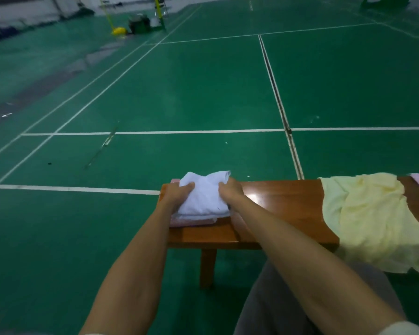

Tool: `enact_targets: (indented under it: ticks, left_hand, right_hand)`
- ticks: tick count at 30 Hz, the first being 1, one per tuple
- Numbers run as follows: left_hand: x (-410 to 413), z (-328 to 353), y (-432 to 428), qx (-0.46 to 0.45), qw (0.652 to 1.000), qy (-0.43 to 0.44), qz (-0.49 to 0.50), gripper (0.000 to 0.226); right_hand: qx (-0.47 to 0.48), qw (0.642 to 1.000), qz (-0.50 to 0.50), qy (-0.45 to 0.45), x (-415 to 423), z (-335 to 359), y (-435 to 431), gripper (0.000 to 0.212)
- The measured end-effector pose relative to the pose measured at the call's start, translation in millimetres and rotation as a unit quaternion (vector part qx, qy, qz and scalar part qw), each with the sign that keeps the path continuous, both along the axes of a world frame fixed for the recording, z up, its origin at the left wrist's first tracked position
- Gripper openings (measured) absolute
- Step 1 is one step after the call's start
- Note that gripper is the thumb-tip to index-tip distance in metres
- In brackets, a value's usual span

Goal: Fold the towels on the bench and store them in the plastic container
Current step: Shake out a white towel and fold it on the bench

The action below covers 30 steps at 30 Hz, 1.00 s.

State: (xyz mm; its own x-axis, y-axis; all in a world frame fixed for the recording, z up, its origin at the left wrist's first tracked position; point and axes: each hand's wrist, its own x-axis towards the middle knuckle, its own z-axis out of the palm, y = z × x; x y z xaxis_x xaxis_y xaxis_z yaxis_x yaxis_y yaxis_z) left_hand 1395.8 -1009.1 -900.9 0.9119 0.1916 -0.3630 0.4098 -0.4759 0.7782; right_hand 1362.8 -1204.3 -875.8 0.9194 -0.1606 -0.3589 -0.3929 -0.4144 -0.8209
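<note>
Both my forearms reach to the counter [276,201], where my left hand [177,193] and right hand [230,191] grip a white towel [203,197], fingers curled into it, atop a pink folded towel [191,221]. Off right, a yellow towel [368,218] drapes over the counter.

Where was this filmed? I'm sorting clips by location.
Most likely an indoor badminton or sports hall: a green court floor marked with white boundary lines, and a yellow-based net post at the far side. The wooden bench with towels stands at the court's edge.
</note>
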Motion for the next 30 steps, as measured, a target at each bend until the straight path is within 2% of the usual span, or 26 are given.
enact_targets:
  ticks: [1, 5, 9, 12, 17, 19, 25, 27, 30]
  left_hand:
    - [0.8, -1.8, 5.2, 0.004, 1.0, -0.011, -0.002, 0.075]
    - [-0.3, -1.6, 14.1, 0.068, 0.996, -0.06, -0.022, 0.044]
    - [0.6, -8.8, 22.1, 0.093, 0.991, -0.098, -0.01, 0.042]
    - [-0.1, -17.0, 24.6, 0.1, 0.989, -0.11, -0.011, 0.043]
    - [-5.7, -37.4, 34.2, 0.153, 0.985, -0.07, -0.024, 0.051]
    - [-3.6, -39.4, 36.5, 0.162, 0.984, -0.07, -0.035, 0.05]
    - [-6.3, -32.1, 38.3, 0.176, 0.972, -0.153, -0.022, 0.034]
    - [-9.0, -36.2, 43.0, 0.19, 0.973, -0.131, -0.031, 0.041]
    - [-13.9, -43.7, 45.9, 0.221, 0.971, -0.082, -0.044, 0.057]
  right_hand:
    - [-0.009, 1.0, 0.003, -0.013, 3.0, -2.8, 6.3, 0.041]
    - [-0.054, 0.998, 0.018, -0.04, 10.1, -19.1, 25.7, 0.044]
    - [-0.073, 0.995, 0.019, -0.066, 18.9, -25.5, 38.6, 0.036]
    - [-0.1, 0.993, 0.015, -0.055, 24.5, -29.8, 42.5, 0.033]
    - [-0.179, 0.983, 0.044, 0.004, 23.9, -41.5, 35.0, 0.049]
    - [-0.179, 0.982, 0.05, -0.003, 24.5, -42.4, 32.7, 0.048]
    - [-0.148, 0.983, 0.082, -0.066, 23.4, -35.9, 42.3, 0.049]
    - [-0.167, 0.978, 0.108, -0.068, 21.5, -39.2, 45.1, 0.056]
    - [-0.203, 0.974, 0.095, -0.022, 16.7, -42.3, 45.7, 0.064]
